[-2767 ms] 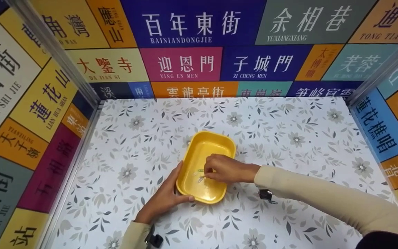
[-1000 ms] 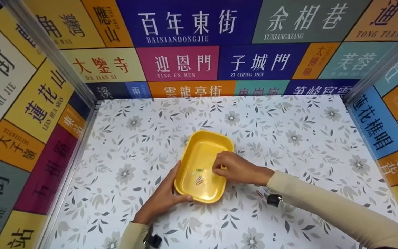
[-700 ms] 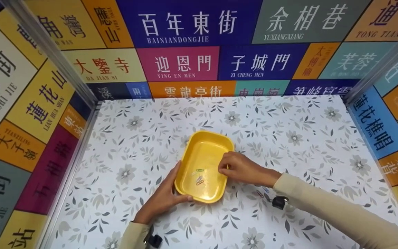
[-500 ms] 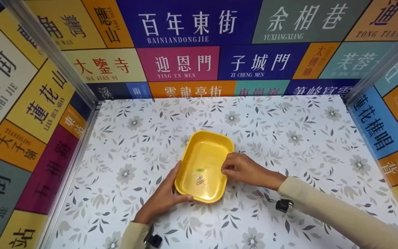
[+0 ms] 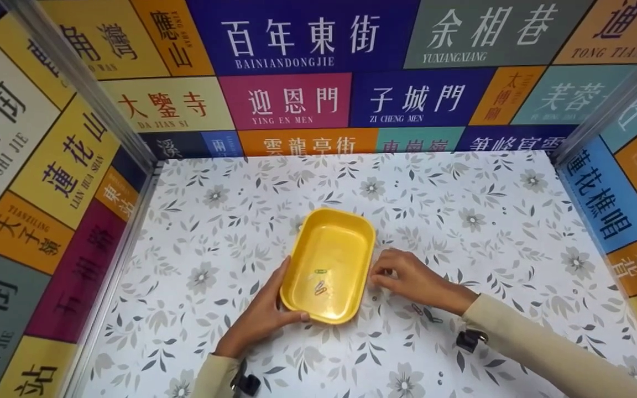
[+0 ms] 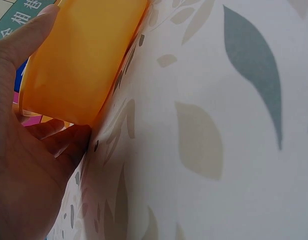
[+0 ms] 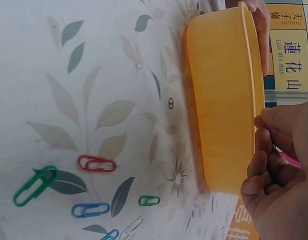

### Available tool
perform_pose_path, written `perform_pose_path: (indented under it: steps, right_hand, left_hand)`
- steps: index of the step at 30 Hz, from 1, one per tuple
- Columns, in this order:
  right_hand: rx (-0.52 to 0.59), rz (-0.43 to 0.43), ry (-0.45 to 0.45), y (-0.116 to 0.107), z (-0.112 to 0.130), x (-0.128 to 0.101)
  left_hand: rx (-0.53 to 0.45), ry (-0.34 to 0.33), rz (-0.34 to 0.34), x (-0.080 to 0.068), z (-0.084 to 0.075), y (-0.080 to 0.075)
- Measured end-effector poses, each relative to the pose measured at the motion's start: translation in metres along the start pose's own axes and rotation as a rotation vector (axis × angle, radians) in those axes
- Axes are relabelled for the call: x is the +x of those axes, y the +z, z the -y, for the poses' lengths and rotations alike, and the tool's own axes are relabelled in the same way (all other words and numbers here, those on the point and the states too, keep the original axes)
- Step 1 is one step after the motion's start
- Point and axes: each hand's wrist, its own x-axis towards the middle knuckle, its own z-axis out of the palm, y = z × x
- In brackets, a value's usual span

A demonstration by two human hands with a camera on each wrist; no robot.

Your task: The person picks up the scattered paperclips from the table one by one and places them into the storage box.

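Observation:
A yellow tray point(image 5: 351, 232) stands on the flowered table with a few paper clips point(image 5: 320, 284) lying in it. My left hand point(image 5: 266, 312) grips its near left corner, thumb over the rim; in the left wrist view the tray wall point(image 6: 84, 60) is against my palm point(image 6: 24, 170). My right hand point(image 5: 407, 279) is over the table just right of the tray, fingers curled and holding nothing that I can see. In the right wrist view the right hand point(image 7: 276, 170) is beside the tray wall point(image 7: 224, 95).
Loose paper clips lie on the table near my right wrist point(image 5: 426, 314): a red one point(image 7: 96, 163), a green one point(image 7: 35, 185), a blue one point(image 7: 90, 210) and a few more. Printed panel walls point(image 5: 291, 102) enclose the table point(image 5: 462, 188) on three sides.
My right hand has drawn back from inside the tray to the table right of it. More clips now lie in the tray. The left hand and the tray have not moved.

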Motion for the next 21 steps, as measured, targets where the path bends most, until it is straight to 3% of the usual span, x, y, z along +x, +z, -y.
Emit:
perform_pose_path:
  steps: [21]
  right_hand:
    - [-0.045, -0.123, 0.029, -0.001, -0.017, -0.035]
  left_hand:
    - [-0.03, 0.005, 0.008, 0.001, 0.001, 0.0]
